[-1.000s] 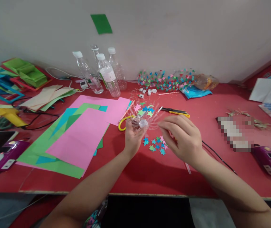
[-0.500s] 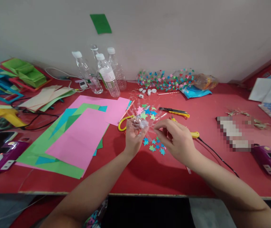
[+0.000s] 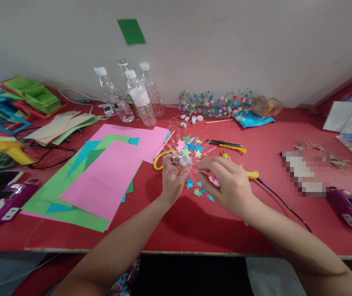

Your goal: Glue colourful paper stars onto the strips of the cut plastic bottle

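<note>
Four clear plastic bottles along the red tabletop's back edge; two purple plastic socket blocks, one towards each end; one splayed clear plastic piece; one yellow-and-black cutter. Small multicoloured stars: too overlapped to count.

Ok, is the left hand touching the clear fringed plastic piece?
Touching. The head view shows the left hand holding the clear fringed plastic piece, its fingers right against the round middle with no gap between.

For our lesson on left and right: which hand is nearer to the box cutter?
Right. The right hand is on the person's side of the box cutter; the left hand is farther off, to the cutter's left, holding a clear plastic piece.
</note>
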{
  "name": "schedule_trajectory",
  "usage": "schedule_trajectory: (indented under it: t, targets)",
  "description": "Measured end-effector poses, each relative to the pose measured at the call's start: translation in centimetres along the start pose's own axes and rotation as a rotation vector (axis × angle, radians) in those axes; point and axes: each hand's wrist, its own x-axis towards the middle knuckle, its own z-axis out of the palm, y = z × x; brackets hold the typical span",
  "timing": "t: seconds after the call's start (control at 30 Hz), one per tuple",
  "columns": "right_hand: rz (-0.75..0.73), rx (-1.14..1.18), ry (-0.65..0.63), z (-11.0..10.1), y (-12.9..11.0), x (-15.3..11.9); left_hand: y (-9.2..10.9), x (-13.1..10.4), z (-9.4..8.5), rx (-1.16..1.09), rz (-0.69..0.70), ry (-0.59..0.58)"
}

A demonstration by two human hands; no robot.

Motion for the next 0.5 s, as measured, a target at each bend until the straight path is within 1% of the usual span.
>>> schedule_trajectory:
  t: [0.1, 0.2, 0.5]
  targets:
    - [-0.035, -0.092, -0.001, 0.27, 0.02, -0.23, 0.11, -0.03, 0.01, 0.021, 0.008, 0.004]
    - [-0.032, -0.113, -0.022, 0.56, 0.14, -0.36, 0.22, -0.09, 0.02, 0.023, -0.004, 0.0]
    - [0.012, 0.053, -0.01, 1.03, 0.49, -0.23, 0.42, -0.04, 0.21, 0.102, 0.002, 0.041]
